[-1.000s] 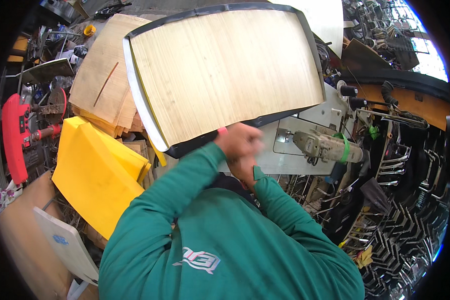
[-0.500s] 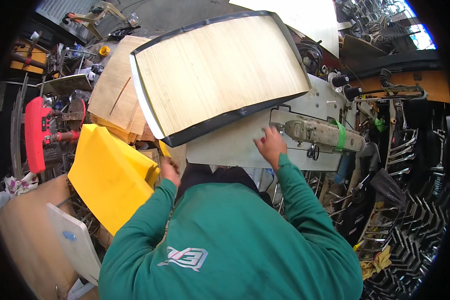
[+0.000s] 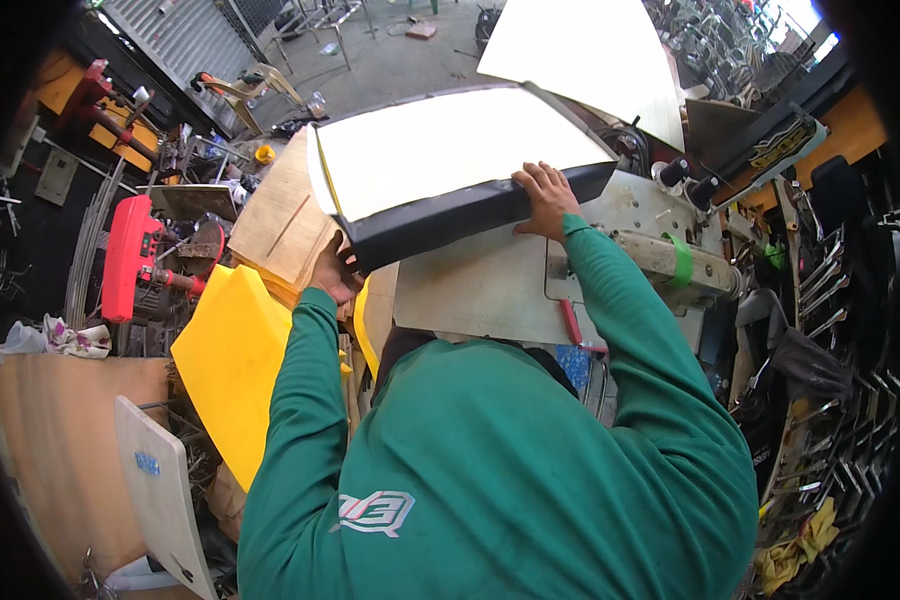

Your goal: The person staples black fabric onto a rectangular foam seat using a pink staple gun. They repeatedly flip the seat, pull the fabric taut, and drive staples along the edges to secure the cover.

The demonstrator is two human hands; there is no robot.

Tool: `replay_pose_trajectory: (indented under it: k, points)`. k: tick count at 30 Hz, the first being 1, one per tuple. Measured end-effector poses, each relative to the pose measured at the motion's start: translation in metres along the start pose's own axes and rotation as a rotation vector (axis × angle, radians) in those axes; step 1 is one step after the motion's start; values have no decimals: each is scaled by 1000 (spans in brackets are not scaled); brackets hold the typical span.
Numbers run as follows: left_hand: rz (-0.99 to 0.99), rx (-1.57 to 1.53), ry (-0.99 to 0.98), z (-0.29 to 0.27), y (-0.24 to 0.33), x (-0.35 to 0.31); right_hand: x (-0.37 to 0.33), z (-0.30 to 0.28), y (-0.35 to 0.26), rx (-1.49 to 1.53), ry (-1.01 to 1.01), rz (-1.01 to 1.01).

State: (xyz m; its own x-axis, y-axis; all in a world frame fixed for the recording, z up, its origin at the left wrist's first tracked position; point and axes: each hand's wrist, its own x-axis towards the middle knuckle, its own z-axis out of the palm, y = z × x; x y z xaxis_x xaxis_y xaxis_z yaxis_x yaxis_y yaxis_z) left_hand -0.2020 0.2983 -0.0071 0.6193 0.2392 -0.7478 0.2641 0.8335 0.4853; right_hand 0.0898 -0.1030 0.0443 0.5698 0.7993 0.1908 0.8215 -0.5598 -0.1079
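Note:
A large board (image 3: 440, 145) with black vinyl-like edging lies tilted in front of me, its pale face turned up and bright with glare. My left hand (image 3: 337, 272) is closed on its near left corner. My right hand (image 3: 547, 202) grips the near black edge right of the middle, fingers over the top and thumb lower on the side. The board rests over a pale worktable (image 3: 470, 300) that carries a sewing machine (image 3: 655, 258) with a green band; my right sleeve partly hides the machine. A red-handled tool (image 3: 570, 325) lies near the table's front edge.
Yellow foam sheet (image 3: 230, 350) leans at my left, beside stacked plywood (image 3: 275, 235). A red machine (image 3: 128, 258) stands further left. Black thread spools (image 3: 708, 190) rise behind the sewing machine. Many metal parts (image 3: 860, 440) crowd the right, and a white sheet (image 3: 585, 65) lies beyond the board.
My right hand has moved from beside the sewing machine onto the board's near edge. My left hand has left the yellow strip and taken the board's corner. The board's near side has tipped up.

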Motion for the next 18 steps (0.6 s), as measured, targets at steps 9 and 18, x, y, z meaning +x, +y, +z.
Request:
replay_pose_trajectory:
  k: [9,18]
  points:
    - [341,398,3,126,114,-66,100,-68,-15,-20,191,86]
    - [1467,1327,739,113,115,-132,204,-270,-46,24,96,-78]
